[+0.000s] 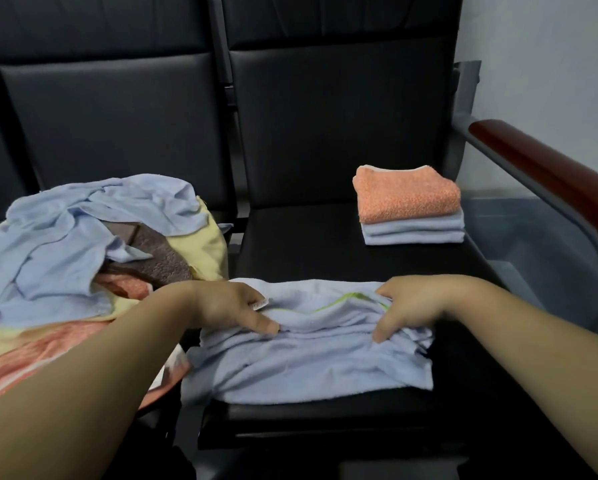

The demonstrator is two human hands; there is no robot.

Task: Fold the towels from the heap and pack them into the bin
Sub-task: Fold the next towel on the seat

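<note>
Pale blue towel point(308, 365) lies part-folded and rumpled on the black seat point(325, 258), its left edge touching the heap point(82, 244). Left hand point(235, 306) and right hand point(415, 303) each pinch the bunched fold at its far side, fingers curled into the cloth.

Risk, as I judge it: the layers sit uneven, so drawing the fold over could drag the under-layer and skew the packet, and the left edge might snag the heap.

Count — two hands, one towel in work, one folded stack point(408, 209) with one orange towel on top and two or three blue beneath, unclear. The heap shows at least four colours. No bin certainly visible.
</note>
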